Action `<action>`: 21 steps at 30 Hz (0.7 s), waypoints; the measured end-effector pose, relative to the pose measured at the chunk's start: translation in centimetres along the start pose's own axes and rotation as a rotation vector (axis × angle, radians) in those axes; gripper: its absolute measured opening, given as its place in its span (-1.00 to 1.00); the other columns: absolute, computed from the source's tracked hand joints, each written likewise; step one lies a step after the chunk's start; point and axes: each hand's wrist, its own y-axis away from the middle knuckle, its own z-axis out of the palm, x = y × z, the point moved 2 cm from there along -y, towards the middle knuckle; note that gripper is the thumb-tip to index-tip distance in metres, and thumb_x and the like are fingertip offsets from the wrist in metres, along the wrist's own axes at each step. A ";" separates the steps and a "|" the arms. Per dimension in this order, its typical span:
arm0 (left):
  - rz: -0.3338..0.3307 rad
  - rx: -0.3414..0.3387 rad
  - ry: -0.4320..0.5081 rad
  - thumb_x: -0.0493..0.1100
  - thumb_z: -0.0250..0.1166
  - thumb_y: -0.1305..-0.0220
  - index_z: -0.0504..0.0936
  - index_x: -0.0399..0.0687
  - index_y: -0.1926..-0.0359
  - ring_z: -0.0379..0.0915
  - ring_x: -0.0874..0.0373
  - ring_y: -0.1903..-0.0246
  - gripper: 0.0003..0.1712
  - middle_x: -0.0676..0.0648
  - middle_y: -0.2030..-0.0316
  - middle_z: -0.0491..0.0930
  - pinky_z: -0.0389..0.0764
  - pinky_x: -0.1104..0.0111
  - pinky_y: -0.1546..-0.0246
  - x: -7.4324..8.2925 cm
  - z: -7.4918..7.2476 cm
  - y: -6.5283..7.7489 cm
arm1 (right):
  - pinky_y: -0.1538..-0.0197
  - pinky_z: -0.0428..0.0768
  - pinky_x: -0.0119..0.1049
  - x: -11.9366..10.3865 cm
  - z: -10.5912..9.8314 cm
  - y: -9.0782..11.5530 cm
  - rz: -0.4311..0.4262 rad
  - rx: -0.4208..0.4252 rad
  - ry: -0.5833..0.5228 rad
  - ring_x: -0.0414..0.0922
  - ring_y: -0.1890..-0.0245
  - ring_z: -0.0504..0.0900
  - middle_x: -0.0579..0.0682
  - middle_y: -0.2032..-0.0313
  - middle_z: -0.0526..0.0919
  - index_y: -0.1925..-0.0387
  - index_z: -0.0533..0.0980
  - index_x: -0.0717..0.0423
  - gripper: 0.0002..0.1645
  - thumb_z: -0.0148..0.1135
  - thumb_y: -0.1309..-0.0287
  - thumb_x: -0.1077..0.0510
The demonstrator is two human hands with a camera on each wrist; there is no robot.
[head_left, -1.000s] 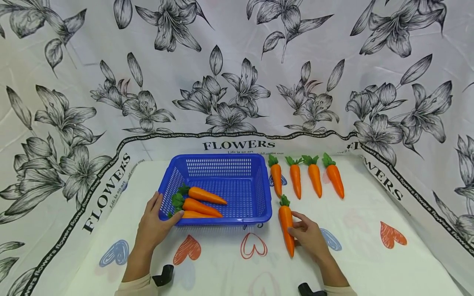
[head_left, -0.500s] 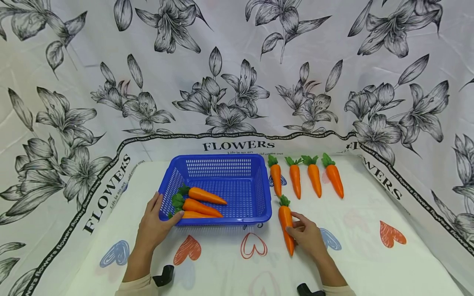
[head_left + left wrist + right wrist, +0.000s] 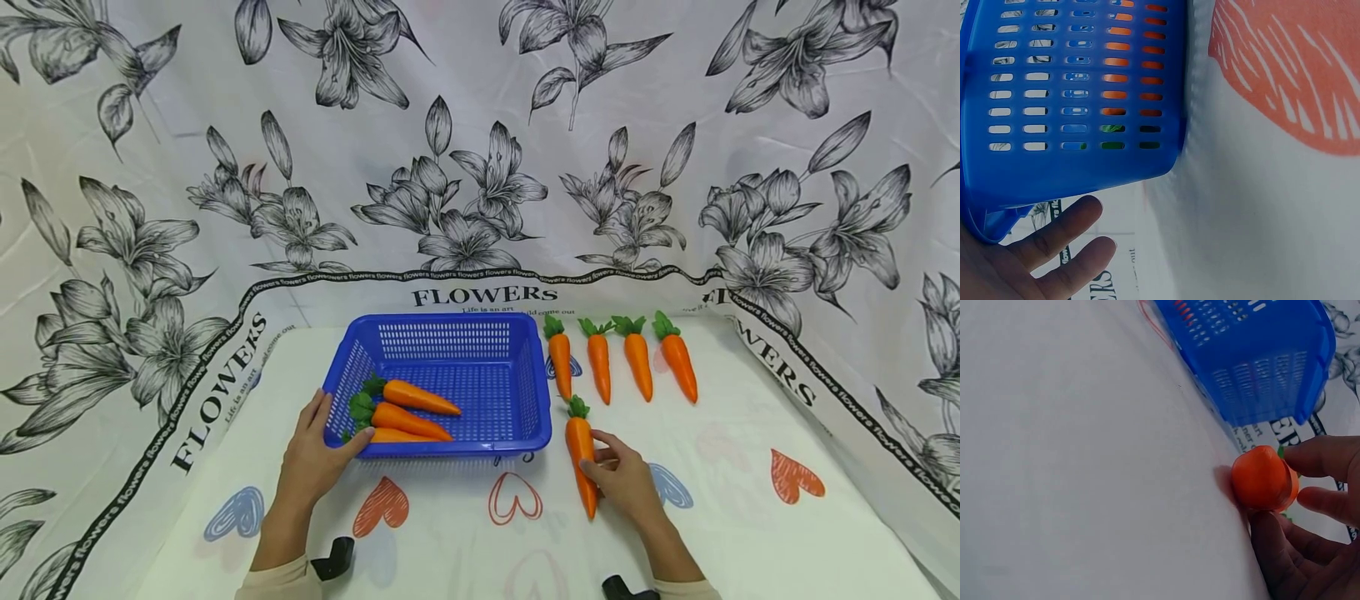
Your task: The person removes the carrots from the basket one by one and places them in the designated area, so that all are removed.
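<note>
A blue plastic basket [image 3: 457, 448] with slotted walls stands left of centre in the head view. My left hand [image 3: 309, 467] holds its near left corner, thumb over the front rim and fingers along the outer side. In the left wrist view two of those fingers extend beside the basket wall [image 3: 1085, 172]. Three orange carrots [image 3: 422, 397] with green tops lie inside, the nearest partly hidden by the rim. Right of the basket, my right hand [image 3: 626, 482] pinches another carrot [image 3: 579, 442] between thumb and fingers, its leaves pointing away from me. The right wrist view shows that carrot [image 3: 1260, 478] tip-on, close over the tablecloth.
Several more carrots [image 3: 599, 367] lie in a row behind the held one, leaves toward the back. A white cloth [image 3: 712, 500] printed with hearts covers the table. Floral fabric [image 3: 465, 125] hangs behind and along both sides.
</note>
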 end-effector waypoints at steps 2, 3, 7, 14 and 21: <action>-0.006 -0.003 -0.001 0.38 0.28 -0.10 -0.11 -0.14 -0.52 -0.11 -0.40 -0.35 0.22 -0.22 -0.49 -0.21 0.04 -0.34 -0.17 0.0 0.0 0.0 | 0.39 0.65 -0.30 0.0 0.0 0.0 0.004 0.002 -0.002 -0.06 0.34 0.55 0.06 0.18 0.58 -0.26 0.43 0.01 -0.32 0.40 -0.08 0.14; -0.008 -0.004 -0.003 0.38 0.28 -0.10 -0.11 -0.13 -0.52 -0.11 -0.40 -0.35 0.22 -0.21 -0.49 -0.21 0.04 -0.34 -0.17 -0.1 0.0 0.0 | 0.39 0.65 -0.30 0.0 0.0 0.0 0.005 0.002 -0.005 -0.06 0.33 0.55 0.06 0.17 0.58 -0.26 0.43 0.00 -0.32 0.40 -0.08 0.13; -0.005 -0.001 -0.002 0.38 0.28 -0.10 -0.11 -0.14 -0.52 -0.11 -0.41 -0.34 0.22 -0.22 -0.49 -0.20 0.04 -0.35 -0.17 0.0 0.0 -0.1 | 0.39 0.65 -0.29 0.0 0.0 0.0 0.006 0.005 -0.009 -0.05 0.32 0.56 0.08 0.16 0.58 -0.26 0.43 -0.01 -0.32 0.40 -0.07 0.13; -0.014 -0.006 0.001 0.38 0.28 -0.10 -0.11 -0.13 -0.52 -0.11 -0.41 -0.35 0.22 -0.20 -0.49 -0.22 0.03 -0.35 -0.17 0.0 -0.1 -0.1 | 0.39 0.66 -0.28 -0.1 -0.1 0.1 0.006 0.006 -0.004 -0.06 0.31 0.57 0.06 0.13 0.59 -0.27 0.42 -0.01 -0.31 0.40 -0.07 0.12; -0.015 -0.006 -0.005 0.39 0.28 -0.10 -0.11 -0.13 -0.52 -0.11 -0.40 -0.35 0.22 -0.21 -0.49 -0.22 0.05 -0.33 -0.18 0.0 0.0 0.0 | 0.37 0.67 -0.27 -0.2 -0.4 0.3 0.006 -0.003 -0.023 -0.07 0.30 0.58 0.06 0.11 0.58 -0.28 0.41 -0.01 -0.30 0.40 -0.07 0.11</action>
